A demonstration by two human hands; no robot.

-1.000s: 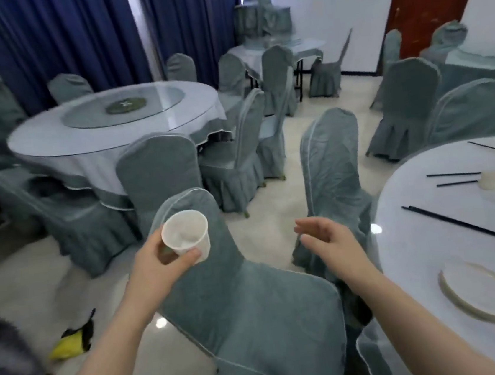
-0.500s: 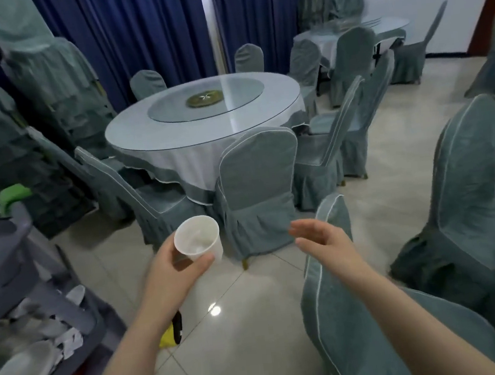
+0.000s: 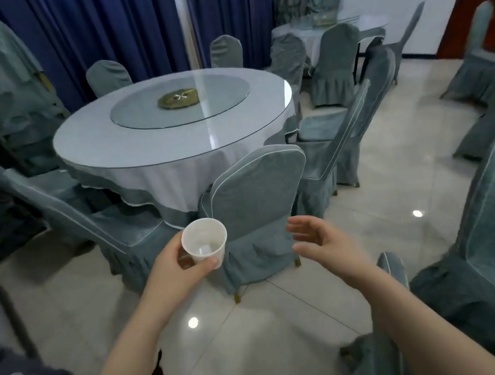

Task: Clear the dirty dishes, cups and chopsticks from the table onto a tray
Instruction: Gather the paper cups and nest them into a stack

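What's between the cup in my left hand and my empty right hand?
In the head view, only a covered chair shows behind the gap between the white cup and the right hand.

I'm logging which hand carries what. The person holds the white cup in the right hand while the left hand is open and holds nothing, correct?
Not quite: the hands are swapped. In the head view the left hand grips the white cup, and the right hand is open and holds nothing.
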